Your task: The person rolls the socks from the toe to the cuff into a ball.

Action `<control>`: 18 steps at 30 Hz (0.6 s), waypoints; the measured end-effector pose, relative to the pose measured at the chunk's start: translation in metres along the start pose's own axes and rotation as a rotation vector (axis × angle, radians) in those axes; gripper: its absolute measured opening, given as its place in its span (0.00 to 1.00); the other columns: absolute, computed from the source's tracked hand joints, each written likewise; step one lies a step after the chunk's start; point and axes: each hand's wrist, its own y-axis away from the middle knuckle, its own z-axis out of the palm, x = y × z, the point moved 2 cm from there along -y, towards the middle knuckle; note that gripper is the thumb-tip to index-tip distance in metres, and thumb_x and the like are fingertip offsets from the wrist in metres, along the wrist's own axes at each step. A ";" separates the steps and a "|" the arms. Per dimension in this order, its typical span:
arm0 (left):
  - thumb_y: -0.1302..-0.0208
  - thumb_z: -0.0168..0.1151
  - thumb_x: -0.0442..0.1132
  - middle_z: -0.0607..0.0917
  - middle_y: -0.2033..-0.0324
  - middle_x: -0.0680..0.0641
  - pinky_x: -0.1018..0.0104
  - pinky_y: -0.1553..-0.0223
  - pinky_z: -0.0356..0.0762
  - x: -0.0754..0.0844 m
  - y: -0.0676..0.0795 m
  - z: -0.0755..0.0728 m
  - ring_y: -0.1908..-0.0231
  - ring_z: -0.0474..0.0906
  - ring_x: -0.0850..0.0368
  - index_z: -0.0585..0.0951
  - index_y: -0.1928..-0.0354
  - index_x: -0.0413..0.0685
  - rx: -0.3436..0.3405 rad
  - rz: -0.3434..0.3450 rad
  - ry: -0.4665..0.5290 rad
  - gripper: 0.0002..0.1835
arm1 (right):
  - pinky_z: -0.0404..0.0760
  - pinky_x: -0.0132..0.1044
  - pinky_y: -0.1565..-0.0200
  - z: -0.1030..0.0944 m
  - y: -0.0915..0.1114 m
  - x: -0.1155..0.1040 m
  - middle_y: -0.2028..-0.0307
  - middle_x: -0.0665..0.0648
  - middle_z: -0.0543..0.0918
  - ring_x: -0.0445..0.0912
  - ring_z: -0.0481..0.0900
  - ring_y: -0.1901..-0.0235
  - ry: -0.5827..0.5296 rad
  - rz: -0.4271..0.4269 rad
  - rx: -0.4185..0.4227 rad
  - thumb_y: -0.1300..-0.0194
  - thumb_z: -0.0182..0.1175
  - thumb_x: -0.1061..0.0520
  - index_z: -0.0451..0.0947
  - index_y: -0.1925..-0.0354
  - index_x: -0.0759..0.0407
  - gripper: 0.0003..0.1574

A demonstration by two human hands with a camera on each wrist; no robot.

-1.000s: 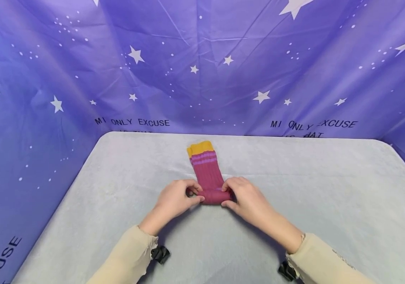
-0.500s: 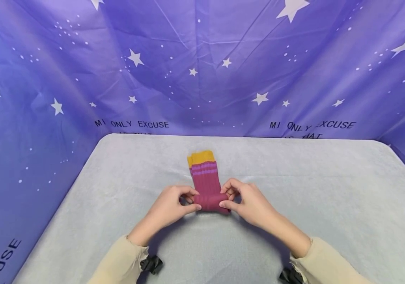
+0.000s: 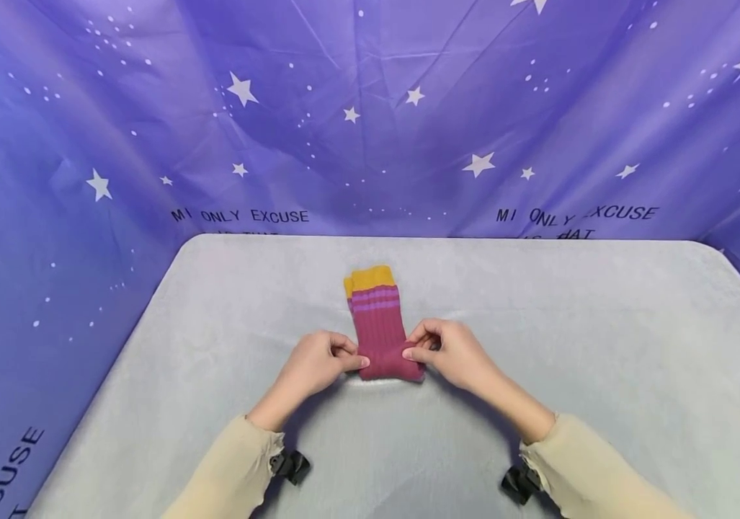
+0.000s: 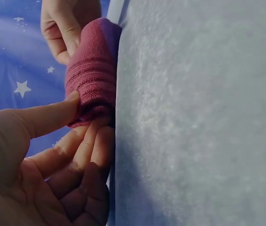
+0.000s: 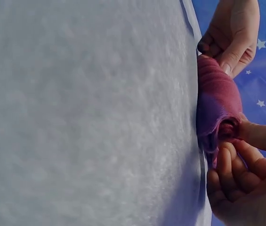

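Both hands (image 3: 316, 362) (image 3: 458, 356) on socks (image 3: 379, 324), underside hidden

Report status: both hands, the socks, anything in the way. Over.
Left hand and right hand grip opposite ends of sock roll. Maroon socks part rolled from near end, yellow cuffs unrolled beyond. No obstruction seen between roll and cuffs.

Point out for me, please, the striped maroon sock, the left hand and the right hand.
Striped maroon sock (image 3: 378, 326), head view: the ribbed leg.
Left hand (image 3: 318, 362), head view: back of hand.
Right hand (image 3: 459, 357), head view: back of hand.
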 end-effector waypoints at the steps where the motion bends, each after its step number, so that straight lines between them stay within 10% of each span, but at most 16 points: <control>1: 0.45 0.75 0.45 0.84 0.79 0.56 0.70 0.72 0.70 0.001 -0.001 -0.001 0.77 0.71 0.64 0.88 0.72 0.49 0.003 -0.007 -0.003 0.08 | 0.76 0.28 0.71 -0.001 -0.002 -0.001 0.74 0.54 0.83 0.40 0.76 0.73 0.001 0.011 -0.002 0.40 0.69 0.61 0.82 0.67 0.62 0.05; 7: 0.46 0.75 0.43 0.84 0.78 0.55 0.71 0.70 0.71 0.002 -0.005 -0.005 0.76 0.73 0.64 0.84 0.72 0.48 0.027 -0.011 0.022 0.09 | 0.75 0.28 0.70 -0.005 -0.012 0.000 0.74 0.54 0.83 0.41 0.75 0.73 -0.004 0.081 -0.048 0.39 0.69 0.60 0.81 0.66 0.63 0.07; 14: 0.49 0.77 0.34 0.85 0.63 0.52 0.58 0.50 0.79 0.013 0.004 -0.002 0.57 0.82 0.55 0.85 0.67 0.52 0.138 0.301 -0.069 0.10 | 0.74 0.29 0.70 -0.004 -0.016 0.002 0.71 0.56 0.83 0.40 0.75 0.73 -0.036 0.072 -0.072 0.39 0.69 0.60 0.79 0.63 0.65 0.10; 18: 0.48 0.77 0.37 0.88 0.59 0.52 0.56 0.46 0.80 0.017 0.007 -0.001 0.52 0.84 0.53 0.88 0.63 0.54 0.133 0.328 -0.185 0.10 | 0.78 0.30 0.66 -0.005 -0.012 0.000 0.69 0.55 0.83 0.41 0.77 0.70 0.001 -0.001 -0.021 0.41 0.70 0.62 0.79 0.64 0.61 0.09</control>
